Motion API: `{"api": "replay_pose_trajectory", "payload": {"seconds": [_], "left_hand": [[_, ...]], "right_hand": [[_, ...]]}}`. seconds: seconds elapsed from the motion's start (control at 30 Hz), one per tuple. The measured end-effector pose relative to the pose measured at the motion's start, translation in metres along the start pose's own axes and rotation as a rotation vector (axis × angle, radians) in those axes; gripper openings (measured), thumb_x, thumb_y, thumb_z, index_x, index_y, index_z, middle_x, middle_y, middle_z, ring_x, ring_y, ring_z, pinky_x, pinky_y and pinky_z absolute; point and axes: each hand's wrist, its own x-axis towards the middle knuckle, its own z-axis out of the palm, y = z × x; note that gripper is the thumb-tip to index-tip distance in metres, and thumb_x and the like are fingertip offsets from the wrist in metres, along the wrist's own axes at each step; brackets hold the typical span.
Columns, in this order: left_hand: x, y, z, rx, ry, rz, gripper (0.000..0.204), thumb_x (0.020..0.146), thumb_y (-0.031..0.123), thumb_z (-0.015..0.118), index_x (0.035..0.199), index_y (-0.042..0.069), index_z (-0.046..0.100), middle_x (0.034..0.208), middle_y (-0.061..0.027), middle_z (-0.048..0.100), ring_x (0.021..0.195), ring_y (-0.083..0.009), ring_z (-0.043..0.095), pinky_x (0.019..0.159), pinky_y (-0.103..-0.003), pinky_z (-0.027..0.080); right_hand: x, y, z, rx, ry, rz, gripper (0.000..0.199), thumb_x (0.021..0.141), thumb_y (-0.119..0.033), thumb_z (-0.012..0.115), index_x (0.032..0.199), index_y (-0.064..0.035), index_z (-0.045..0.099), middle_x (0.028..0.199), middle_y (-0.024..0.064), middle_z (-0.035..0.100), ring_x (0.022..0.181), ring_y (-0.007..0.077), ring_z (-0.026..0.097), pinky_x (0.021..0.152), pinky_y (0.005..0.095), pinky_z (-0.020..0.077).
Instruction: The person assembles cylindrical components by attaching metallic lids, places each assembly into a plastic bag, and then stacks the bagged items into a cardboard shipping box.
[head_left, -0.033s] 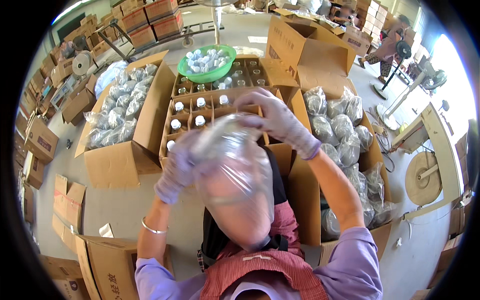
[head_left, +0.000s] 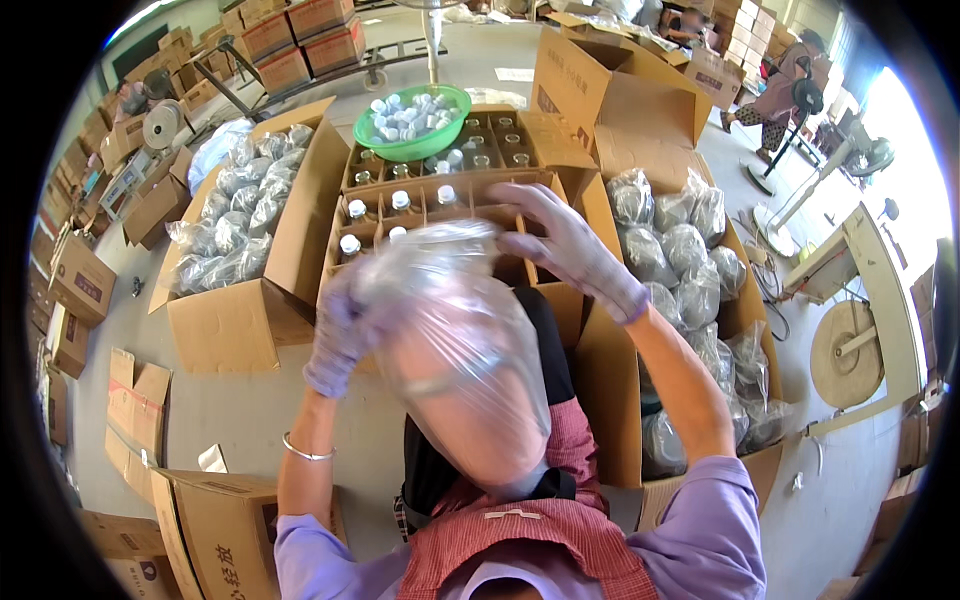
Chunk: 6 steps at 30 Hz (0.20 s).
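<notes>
A long, crinkled clear plastic bag (head_left: 465, 350) stretches over my lap, its near end close to my apron. Something pinkish shows through it, but I cannot make out what. My left hand (head_left: 345, 330), in a pale lilac glove, grips the bag's upper left side. Gloved alike, my right hand (head_left: 575, 245) is beside the bag's top with its fingers spread and nothing in them. Just beyond is a divided carton (head_left: 440, 222) of bottles with white caps, such as one bottle (head_left: 402, 202).
A green basin (head_left: 412, 145) of white caps rests on the far carton. Open cartons of bagged bottles stand at left (head_left: 262, 318) and right (head_left: 612, 420). A folded carton (head_left: 225, 540) lies at lower left. Fans and another person (head_left: 780, 100) are at far right.
My right hand's fingers have come away from the bag's top and spread, shifting slightly right. The bag and my left hand have moved a little left.
</notes>
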Motion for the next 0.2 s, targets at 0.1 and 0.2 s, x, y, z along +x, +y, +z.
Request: {"api": "replay_pose_trajectory", "payload": {"seconds": [0.1, 0.2], "left_hand": [[0.011, -0.107, -0.031, -0.143, 0.431, -0.096, 0.050, 0.089, 0.025, 0.072, 0.125, -0.006, 0.058, 0.107, -0.0100, 0.069, 0.091, -0.0139, 0.066, 0.081, -0.031, 0.054], [0.030, -0.094, -0.002, -0.221, 0.324, 0.043, 0.042, 0.098, 0.026, 0.059, 0.122, -0.009, 0.059, 0.107, -0.0139, 0.070, 0.091, -0.0176, 0.067, 0.082, -0.032, 0.053]], "right_hand": [[-0.104, 0.032, 0.007, -0.516, -0.168, -0.231, 0.078, 0.082, -0.034, 0.077, 0.147, -0.0124, 0.040, 0.147, 0.0169, 0.040, 0.131, 0.0357, 0.043, 0.108, 0.0494, 0.0372], [-0.203, 0.021, 0.009, 0.164, -0.224, 0.301, 0.091, 0.082, -0.043, 0.077, 0.155, -0.0180, 0.027, 0.159, 0.0140, 0.025, 0.143, 0.0391, 0.025, 0.117, 0.0528, 0.0189]]}}
